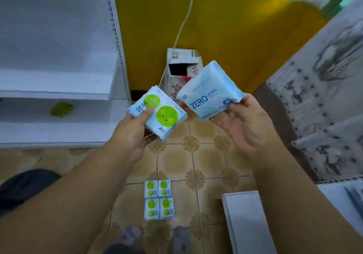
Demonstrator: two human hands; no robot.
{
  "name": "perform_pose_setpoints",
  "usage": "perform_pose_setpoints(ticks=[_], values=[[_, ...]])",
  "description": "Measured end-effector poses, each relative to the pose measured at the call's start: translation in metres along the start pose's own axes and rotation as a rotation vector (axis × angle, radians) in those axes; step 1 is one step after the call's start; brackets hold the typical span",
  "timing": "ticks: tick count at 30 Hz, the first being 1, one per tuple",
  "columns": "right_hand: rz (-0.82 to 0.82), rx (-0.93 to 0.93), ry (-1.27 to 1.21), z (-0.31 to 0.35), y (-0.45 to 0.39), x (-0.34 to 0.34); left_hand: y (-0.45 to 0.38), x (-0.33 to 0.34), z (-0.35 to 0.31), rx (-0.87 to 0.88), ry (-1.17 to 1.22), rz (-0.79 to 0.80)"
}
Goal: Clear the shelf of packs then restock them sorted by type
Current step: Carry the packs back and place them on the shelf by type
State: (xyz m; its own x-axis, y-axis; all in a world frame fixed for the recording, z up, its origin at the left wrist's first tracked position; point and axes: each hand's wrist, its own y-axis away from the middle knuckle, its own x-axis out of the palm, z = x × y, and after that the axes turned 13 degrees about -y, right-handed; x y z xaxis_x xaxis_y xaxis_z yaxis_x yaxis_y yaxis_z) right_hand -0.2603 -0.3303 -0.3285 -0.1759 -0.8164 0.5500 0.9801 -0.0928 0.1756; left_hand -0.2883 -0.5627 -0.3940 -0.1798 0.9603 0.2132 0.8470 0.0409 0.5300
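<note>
Both hands loaded, one pack each, held up over the tiled floor in front of the white shelf unit.

Left hand: thumb curled over the top face of a green-dot pack, fingers under it. Pack tilted, lower corner pointing down.
Right hand: pinches a pale blue pack printed "ZERO LEAKS" by its right-hand edge, thumb on the face. The two packs are close, near corners nearly meeting; cannot tell whether they touch.

On the floor near the person's feet: four green-dot packs laid as a tidy two-by-two block, edges touching. No pile of the blue type is in view. Shelf boards in view carry no packs, only a small green scrap on a lower board. View is motion-blurred.

Judgement: clearing looks largely done, and sorting onto the floor is the step in hand.

How to do it well:
- Set the green-dot pack flush beside the existing block, same face up, so the count reads at a glance.
- Start the blue pile well apart from the green block, clear of the white board lying at right.
- Lower each pack rather than dropping it; soft wrappers slide on tile.
- The right hand's edge pinch is light; support from beneath before moving down.
</note>
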Motion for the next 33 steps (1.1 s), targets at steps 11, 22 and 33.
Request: perform_pose_setpoints(ticks=[11,22,33], values=[[-0.128,-0.357,0.003,0.076,0.14,0.026,0.091,0.102,-0.064,-0.015,-0.102,0.553],[-0.704,-0.65,-0.065,0.185,0.325,0.009,0.276,0.249,-0.062,0.06,-0.086,0.861],[-0.802,-0.852,0.583,0.332,0.452,-0.078,0.392,0.398,-0.043,0.274,-0.142,1.174]])
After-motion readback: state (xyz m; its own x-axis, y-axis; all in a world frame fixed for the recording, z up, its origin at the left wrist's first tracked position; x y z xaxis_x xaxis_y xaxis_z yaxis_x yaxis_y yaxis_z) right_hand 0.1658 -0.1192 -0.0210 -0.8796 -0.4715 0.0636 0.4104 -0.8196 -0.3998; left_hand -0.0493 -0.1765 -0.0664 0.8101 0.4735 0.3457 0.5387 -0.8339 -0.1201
